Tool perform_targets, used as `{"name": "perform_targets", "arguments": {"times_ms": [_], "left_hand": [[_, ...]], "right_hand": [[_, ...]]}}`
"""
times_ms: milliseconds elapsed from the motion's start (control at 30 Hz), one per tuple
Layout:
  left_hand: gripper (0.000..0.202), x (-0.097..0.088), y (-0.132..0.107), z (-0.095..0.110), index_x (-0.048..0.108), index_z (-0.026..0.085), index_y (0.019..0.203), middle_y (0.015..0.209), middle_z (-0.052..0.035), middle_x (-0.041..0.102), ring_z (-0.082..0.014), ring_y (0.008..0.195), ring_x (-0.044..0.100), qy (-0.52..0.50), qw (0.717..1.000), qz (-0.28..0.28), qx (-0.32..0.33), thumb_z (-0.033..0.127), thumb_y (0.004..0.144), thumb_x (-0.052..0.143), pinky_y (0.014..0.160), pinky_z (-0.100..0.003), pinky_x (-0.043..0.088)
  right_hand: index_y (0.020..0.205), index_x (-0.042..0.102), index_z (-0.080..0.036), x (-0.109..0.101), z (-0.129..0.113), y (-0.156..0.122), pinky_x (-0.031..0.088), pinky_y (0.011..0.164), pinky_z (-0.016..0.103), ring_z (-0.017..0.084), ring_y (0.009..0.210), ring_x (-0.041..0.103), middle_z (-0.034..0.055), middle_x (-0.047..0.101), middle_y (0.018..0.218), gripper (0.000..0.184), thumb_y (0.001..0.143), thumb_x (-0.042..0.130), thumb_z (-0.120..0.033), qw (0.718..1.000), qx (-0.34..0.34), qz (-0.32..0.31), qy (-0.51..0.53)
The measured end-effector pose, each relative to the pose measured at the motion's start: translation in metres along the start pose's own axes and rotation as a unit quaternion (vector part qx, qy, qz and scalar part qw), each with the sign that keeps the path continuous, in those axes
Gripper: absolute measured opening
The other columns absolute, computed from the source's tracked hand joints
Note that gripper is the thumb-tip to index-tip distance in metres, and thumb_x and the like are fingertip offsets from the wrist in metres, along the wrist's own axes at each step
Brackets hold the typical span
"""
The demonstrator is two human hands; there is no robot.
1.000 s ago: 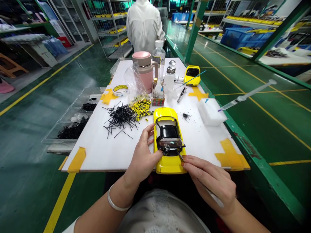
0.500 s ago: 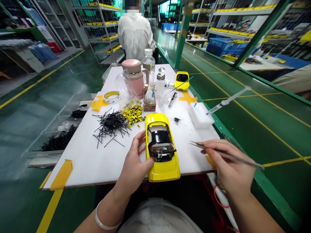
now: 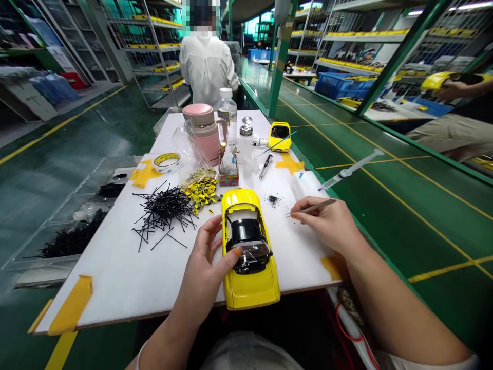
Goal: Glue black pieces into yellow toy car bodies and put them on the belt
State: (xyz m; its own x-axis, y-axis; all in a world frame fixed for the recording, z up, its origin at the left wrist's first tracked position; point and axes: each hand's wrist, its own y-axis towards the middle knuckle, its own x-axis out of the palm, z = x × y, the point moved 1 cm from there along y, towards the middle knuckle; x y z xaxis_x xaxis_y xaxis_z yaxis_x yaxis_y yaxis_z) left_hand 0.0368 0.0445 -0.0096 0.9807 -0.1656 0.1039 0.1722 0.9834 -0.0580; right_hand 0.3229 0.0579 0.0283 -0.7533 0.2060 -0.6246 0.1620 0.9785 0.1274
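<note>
A yellow model car body [image 3: 252, 291] with a black roof lies at the table's front edge. My left hand [image 3: 208, 262] grips its left side, thumb over the windshield area and fingers along the flank. My right hand [image 3: 321, 218] pinches a pair of metal tweezers [image 3: 314, 206], their tips pointing left just above the white table surface. Beyond the tips is a small heap of tiny black bits [image 3: 273, 200]. To the left of the car lie a pile of thin black stalks [image 3: 164, 208] and a heap of yellow-and-black pieces [image 3: 202, 193].
Farther back stand a pink mug [image 3: 206, 139], a clear bottle [image 3: 227, 118], a pump bottle [image 3: 245, 141] and another yellow car [image 3: 280, 136]. A syringe [image 3: 350, 169] leans from a white block [image 3: 306, 184] at right. A tape roll [image 3: 166, 162] sits at left. A co-worker [image 3: 208, 67] is ahead.
My right hand has moved left and forward with the tweezers, bringing the tips down near the tiny black bits. My left hand still holds the car body. The view has shifted slightly.
</note>
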Motion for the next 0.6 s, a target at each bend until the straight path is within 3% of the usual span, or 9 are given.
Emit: {"name": "perform_targets", "arguments": {"times_ms": [167, 367, 600], "left_hand": [[0.069, 0.001, -0.004, -0.001, 0.052, 0.032, 0.137, 0.156, -0.0047, 0.05, -0.0282, 0.152, 0.039, -0.001, 1.0, 0.015, 0.002, 0.041, 0.077, 0.086, 0.123, -0.046, 0.039], [0.068, 0.0, -0.008, -0.001, 0.056, 0.031, 0.133, 0.154, -0.0042, 0.053, -0.029, 0.15, 0.042, -0.004, 1.0, 0.016, -0.002, 0.036, 0.073, 0.089, 0.124, -0.046, 0.04], [0.056, -0.001, -0.011, -0.007, 0.058, 0.029, 0.133, 0.153, -0.0057, 0.054, -0.0281, 0.146, 0.048, -0.009, 0.999, 0.029, 0.03, 0.039, 0.083, 0.081, 0.118, -0.041, 0.048]], "right_hand": [[0.077, 0.077, -0.021, 0.011, -0.001, 0.01, 0.041, 0.056, 0.028, 0.017, 0.055, 0.065, 0.0004, 0.073, 0.065, 0.01, 0.077, 0.073, -0.03, 0.999, -0.013, 0.043, 0.017], [0.079, 0.076, -0.02, 0.025, 0.007, 0.015, 0.046, 0.055, 0.029, 0.016, 0.051, 0.063, 0.0024, 0.075, 0.073, 0.013, 0.08, 0.07, -0.031, 0.997, -0.024, 0.07, 0.032], [0.078, 0.075, -0.019, 0.028, 0.008, 0.013, 0.047, 0.053, 0.028, 0.015, 0.047, 0.061, 0.0017, 0.074, 0.069, 0.013, 0.081, 0.069, -0.03, 0.995, -0.041, 0.085, 0.021]]}}
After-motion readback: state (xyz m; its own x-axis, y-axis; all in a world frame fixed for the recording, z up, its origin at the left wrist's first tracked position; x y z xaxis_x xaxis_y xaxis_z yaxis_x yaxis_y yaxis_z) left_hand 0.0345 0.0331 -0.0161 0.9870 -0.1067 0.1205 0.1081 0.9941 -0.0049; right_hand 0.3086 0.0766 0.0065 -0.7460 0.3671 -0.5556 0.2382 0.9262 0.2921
